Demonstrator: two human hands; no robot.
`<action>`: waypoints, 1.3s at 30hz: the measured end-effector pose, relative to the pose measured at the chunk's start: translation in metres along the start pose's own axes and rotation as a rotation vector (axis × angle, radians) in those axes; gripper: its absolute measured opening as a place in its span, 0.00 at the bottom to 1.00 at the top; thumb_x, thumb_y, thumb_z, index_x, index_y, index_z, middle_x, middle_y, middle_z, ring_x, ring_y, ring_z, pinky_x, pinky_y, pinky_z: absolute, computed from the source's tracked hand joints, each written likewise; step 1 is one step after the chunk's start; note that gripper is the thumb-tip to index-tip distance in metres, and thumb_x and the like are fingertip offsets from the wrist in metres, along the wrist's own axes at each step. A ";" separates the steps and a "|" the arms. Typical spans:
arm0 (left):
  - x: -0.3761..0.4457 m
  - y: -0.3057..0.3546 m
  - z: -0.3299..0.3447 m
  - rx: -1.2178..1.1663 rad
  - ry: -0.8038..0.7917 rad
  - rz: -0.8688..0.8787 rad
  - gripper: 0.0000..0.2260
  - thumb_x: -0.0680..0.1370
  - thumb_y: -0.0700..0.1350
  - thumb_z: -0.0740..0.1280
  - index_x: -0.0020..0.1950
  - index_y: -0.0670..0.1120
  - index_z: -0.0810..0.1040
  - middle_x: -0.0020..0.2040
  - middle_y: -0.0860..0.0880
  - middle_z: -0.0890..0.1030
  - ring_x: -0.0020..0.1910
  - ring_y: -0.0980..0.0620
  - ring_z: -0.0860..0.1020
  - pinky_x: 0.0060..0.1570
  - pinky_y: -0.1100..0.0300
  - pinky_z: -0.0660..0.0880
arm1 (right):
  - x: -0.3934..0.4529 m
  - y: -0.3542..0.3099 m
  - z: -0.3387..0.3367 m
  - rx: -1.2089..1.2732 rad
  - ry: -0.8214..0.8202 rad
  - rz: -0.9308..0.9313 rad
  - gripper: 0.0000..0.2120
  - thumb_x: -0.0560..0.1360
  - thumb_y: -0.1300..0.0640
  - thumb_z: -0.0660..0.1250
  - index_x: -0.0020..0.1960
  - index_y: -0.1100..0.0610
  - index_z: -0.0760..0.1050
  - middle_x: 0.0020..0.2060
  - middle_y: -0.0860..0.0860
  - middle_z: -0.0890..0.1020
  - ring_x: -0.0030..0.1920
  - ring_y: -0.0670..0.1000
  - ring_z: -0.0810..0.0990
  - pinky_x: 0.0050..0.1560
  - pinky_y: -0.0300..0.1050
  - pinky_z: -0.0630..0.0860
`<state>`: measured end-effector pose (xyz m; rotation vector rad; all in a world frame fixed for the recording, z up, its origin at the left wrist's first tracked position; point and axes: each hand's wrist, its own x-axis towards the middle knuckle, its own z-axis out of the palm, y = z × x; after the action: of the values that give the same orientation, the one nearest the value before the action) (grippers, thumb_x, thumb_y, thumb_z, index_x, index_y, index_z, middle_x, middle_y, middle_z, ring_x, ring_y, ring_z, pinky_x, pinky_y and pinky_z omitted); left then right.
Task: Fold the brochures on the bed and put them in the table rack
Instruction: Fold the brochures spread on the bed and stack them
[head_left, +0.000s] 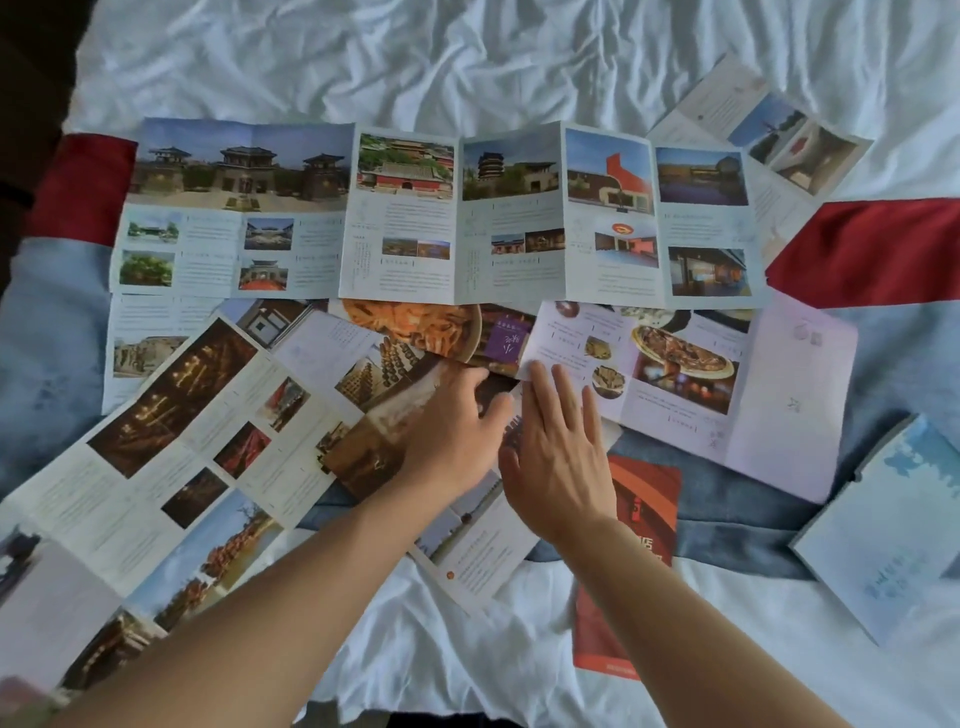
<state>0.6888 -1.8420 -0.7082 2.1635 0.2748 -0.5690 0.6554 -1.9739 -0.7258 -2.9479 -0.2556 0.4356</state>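
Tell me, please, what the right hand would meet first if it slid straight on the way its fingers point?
The right hand already rests on the pale food brochure; sliding on, it would likely cross that sheet's corner and meet the long temple brochure beyond.

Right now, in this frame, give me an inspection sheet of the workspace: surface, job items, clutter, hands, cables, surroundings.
Surface: bed, rumpled white sheet, a blue-and-red runner across it.
Job's things: long temple brochure unfolded flat; food brochure unfolded below it; dark-photo brochure unfolded at left; orange brochure looks folded; pale blue booklet closed at right. Table rack not in view.
Clutter: brochures overlap in the middle.
Hands: left hand and right hand flat on the overlapping sheets, fingers spread, grasping nothing.
Cables: nothing seen.
Surroundings: dark floor at left edge.
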 end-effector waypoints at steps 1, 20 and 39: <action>0.001 0.006 0.002 -0.123 0.044 -0.082 0.10 0.79 0.54 0.63 0.51 0.50 0.79 0.49 0.50 0.84 0.46 0.55 0.80 0.48 0.53 0.76 | -0.006 0.000 0.001 0.004 0.006 -0.013 0.36 0.77 0.48 0.61 0.80 0.62 0.53 0.80 0.55 0.54 0.80 0.57 0.47 0.78 0.61 0.48; -0.016 -0.017 0.002 -0.844 0.710 -0.637 0.20 0.76 0.54 0.70 0.64 0.46 0.73 0.55 0.44 0.82 0.48 0.48 0.84 0.39 0.58 0.82 | -0.086 0.042 0.004 0.146 0.153 -0.156 0.23 0.76 0.53 0.62 0.69 0.60 0.74 0.67 0.52 0.77 0.70 0.54 0.71 0.76 0.60 0.58; -0.076 -0.041 -0.024 -0.760 0.398 -0.489 0.08 0.70 0.51 0.76 0.38 0.47 0.83 0.33 0.53 0.85 0.30 0.56 0.81 0.27 0.66 0.72 | -0.030 -0.072 0.002 0.093 0.103 -0.158 0.16 0.76 0.46 0.67 0.56 0.55 0.71 0.50 0.51 0.77 0.53 0.56 0.76 0.63 0.55 0.69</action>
<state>0.6140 -1.7979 -0.6868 1.4361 1.0704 -0.2207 0.6161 -1.9094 -0.7067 -2.8214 -0.4389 0.2664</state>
